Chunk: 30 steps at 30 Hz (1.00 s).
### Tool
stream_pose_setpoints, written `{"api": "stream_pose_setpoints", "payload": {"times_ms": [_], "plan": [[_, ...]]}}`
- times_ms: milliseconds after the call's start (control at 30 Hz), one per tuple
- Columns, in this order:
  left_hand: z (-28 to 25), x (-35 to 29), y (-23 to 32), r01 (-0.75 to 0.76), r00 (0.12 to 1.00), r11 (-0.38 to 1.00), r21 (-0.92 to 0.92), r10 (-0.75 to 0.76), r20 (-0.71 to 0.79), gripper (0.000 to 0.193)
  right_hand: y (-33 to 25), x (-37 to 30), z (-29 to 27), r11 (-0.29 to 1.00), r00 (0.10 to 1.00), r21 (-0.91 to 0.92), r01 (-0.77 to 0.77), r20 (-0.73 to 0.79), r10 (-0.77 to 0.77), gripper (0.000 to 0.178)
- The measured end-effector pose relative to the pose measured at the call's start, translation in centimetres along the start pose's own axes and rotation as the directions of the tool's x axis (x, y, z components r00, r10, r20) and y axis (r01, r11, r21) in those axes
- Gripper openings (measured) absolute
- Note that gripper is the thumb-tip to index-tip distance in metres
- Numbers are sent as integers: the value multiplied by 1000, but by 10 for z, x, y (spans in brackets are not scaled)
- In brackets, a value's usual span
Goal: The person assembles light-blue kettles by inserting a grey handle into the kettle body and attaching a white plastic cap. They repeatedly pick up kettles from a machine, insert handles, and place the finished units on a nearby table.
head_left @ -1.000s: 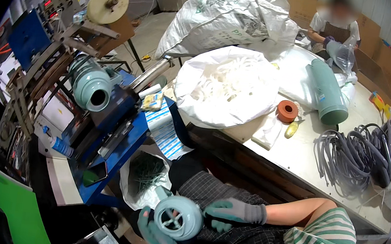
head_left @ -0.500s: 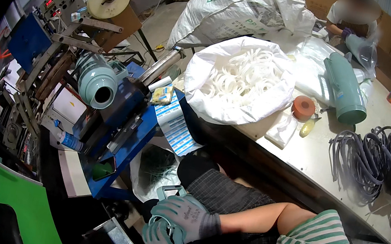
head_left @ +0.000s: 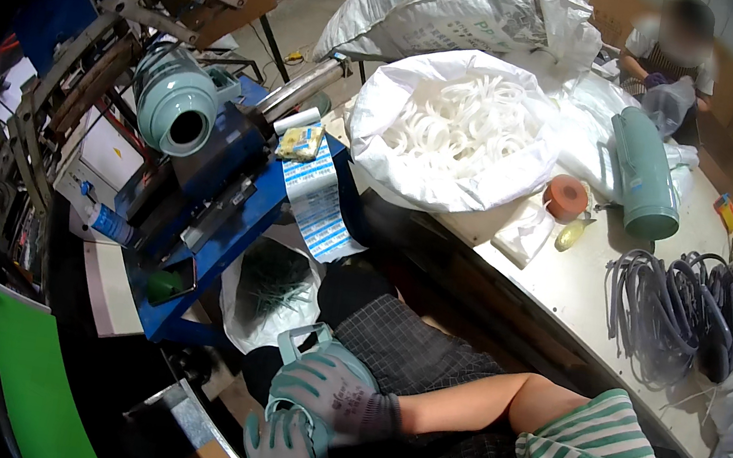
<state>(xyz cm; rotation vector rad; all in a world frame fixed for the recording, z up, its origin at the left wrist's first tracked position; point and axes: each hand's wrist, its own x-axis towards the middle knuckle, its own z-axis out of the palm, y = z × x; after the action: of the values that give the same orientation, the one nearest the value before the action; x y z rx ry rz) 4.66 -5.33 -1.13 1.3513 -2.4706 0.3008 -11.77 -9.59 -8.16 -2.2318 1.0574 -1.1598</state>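
Note:
In my lap lies a teal plastic jug shell [head_left: 356,361] with a loop handle [head_left: 293,339], mostly hidden by my gloves and thighs. My right hand [head_left: 334,395], in a grey and teal glove, is closed over its body. Lower down, my left hand [head_left: 283,454], gloved alike, grips the shell's round open rim [head_left: 318,430]. Its fingers reach around the rim's near left side. Another teal jug [head_left: 175,101] sits on the machine at the left, its round opening towards me.
On the right-hand table [head_left: 554,298] are a white sack [head_left: 376,160] of white rings, an orange tape roll [head_left: 566,199], a teal cylinder [head_left: 644,174] and grey coiled strips [head_left: 673,314]. A bag of green scraps [head_left: 270,281] stands by my knee. A co-worker [head_left: 676,57] sits behind.
The whole view has shifted, so the machine and table sit higher and further left. Both my hands stay on the jug shell. The left fingers have spread a little at the rim.

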Motion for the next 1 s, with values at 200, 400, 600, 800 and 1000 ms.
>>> {"api": "stream_pose_setpoints", "payload": {"times_ms": [200,400,600,800,1000], "plan": [[-4,-40,2,250,959,912,-325,-187,214,19,-11,-17,24,994,977,-79,76,203,-59,76],[-2,-21,16,249,968,886,-390,-222,115,27,-1,-5,-8,994,998,91,53,22,-55,70],[-10,-16,8,161,986,840,-519,-110,128,40,12,-1,-17,985,987,109,131,76,-140,63],[4,-17,-18,-99,941,840,-534,253,224,39,27,-8,-27,970,986,221,101,108,-128,71],[14,-16,-18,-309,912,874,-375,384,142,36,34,-1,-37,933,972,339,121,151,-181,77]]}}
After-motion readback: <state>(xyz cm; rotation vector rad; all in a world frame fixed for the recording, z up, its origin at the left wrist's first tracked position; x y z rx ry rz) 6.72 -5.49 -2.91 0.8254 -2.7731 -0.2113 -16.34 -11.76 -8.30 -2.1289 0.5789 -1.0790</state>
